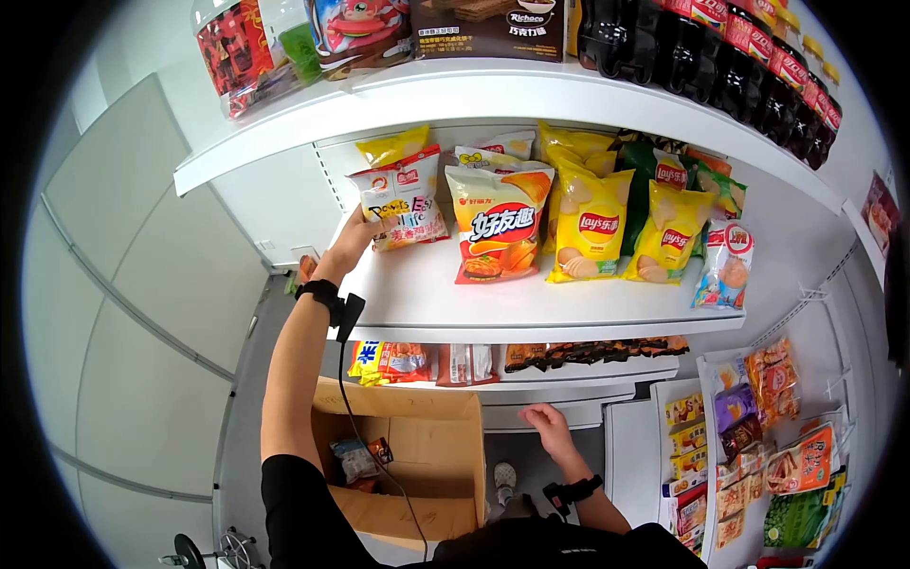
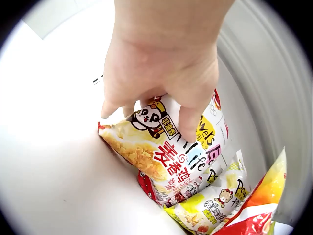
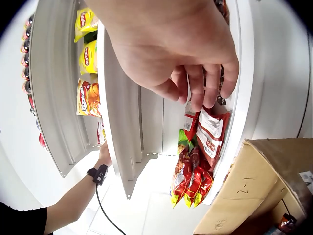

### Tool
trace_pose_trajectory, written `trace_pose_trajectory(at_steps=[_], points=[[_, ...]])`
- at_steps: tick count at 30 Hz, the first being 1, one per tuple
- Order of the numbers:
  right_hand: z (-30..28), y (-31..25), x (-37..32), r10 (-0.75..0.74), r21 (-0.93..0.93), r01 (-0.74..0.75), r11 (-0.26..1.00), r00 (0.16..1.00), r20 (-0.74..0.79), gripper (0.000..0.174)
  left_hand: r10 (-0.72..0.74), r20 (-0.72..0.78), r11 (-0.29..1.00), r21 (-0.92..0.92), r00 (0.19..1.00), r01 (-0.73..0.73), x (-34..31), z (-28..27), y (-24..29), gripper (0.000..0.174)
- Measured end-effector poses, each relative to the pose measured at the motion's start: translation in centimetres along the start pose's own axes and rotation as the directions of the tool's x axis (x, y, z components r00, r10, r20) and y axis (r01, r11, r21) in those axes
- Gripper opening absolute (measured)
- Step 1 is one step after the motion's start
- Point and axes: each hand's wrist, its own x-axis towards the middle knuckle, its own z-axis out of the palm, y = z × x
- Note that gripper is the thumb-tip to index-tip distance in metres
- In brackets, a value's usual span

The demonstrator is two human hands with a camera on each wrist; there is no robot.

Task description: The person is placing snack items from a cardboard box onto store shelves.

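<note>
At the left end of the middle shelf, my left hand (image 1: 353,244) grips the side of a white and red snack bag (image 1: 409,204). The left wrist view shows the thumb on the front of this bag (image 2: 171,147), with the other fingers partly hidden behind it. Right beside it stands an orange and white chip bag (image 1: 500,228). My right hand (image 1: 553,431) hangs below the shelves, near the cardboard box, fingers loosely bent and holding nothing. In the right wrist view that hand (image 3: 181,54) overlaps the lower shelf with its red snack bags (image 3: 191,176).
Yellow chip bags (image 1: 590,223) stand further right on the middle shelf (image 1: 427,302). Cola bottles (image 1: 701,47) line the shelf above. Below, an open cardboard box (image 1: 436,403) holds a few packets (image 1: 360,460). A side rack (image 1: 706,375) of snacks stands at the right.
</note>
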Motion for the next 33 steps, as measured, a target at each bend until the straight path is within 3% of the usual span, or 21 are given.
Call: trace_pose_trajectory(at_steps=[7,14,23,26,33], points=[[-1.6,0.0,-0.4,0.014,-0.003,-0.014,1.000,0.999,-0.033,0.015,-0.059,-0.064,0.983,0.171,0.996,0.069,0.5,-0.6,-0.4,0.047],[-1.2,-0.4,-0.6,0.040,-0.015,-0.040,0.999,0.999,-0.033,0.016,-0.128,-0.135,0.970,0.189,0.983,0.152,-1.2,-0.2,0.4,0.049],[-0.3,0.3,-1.1,0.048,-0.034,-0.049,0.998,0.998,-0.028,0.016,-0.157,-0.313,0.907,0.329,0.937,0.262,-4.3,-2.4,0.1,0.077],[0.3,0.5,-1.3,0.070,-0.049,-0.071,0.996,0.997,-0.018,0.016,-0.167,-0.351,0.905,0.315,0.921,0.284,-7.5,-3.3,0.6,0.079],[3.0,0.8,-1.2,0.123,-0.082,-0.119,0.990,0.991,0.048,0.018,-0.097,-0.465,0.993,0.017,0.880,0.119,-17.7,-2.9,-0.3,0.051]])
